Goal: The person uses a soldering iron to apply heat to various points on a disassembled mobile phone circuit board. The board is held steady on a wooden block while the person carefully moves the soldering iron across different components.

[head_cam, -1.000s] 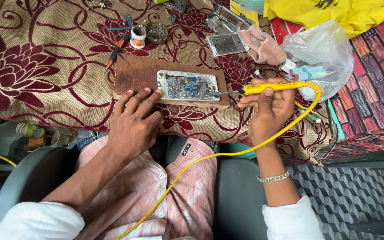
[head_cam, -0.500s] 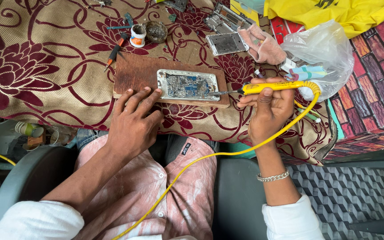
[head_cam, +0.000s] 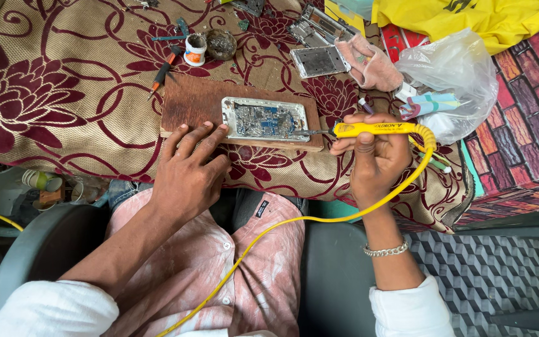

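Note:
An opened phone [head_cam: 264, 119] with its circuit board showing lies on a brown wooden board [head_cam: 191, 100] on a table with a floral cloth. My left hand [head_cam: 189, 168] rests flat on the board's near edge, fingertips touching the phone's left end. My right hand [head_cam: 374, 156] grips a yellow soldering iron [head_cam: 375, 129], held level, its metal tip reaching the phone's right end. The iron's yellow cord [head_cam: 269, 231] loops down across my lap.
Behind the board lie a red-handled screwdriver [head_cam: 162, 72], a small white pot [head_cam: 195, 49], a round tin [head_cam: 221, 43], phone frames [head_cam: 318, 60], a pink cloth [head_cam: 374, 62] and a clear plastic bag [head_cam: 456, 75]. A yellow bag [head_cam: 469, 19] sits at the far right.

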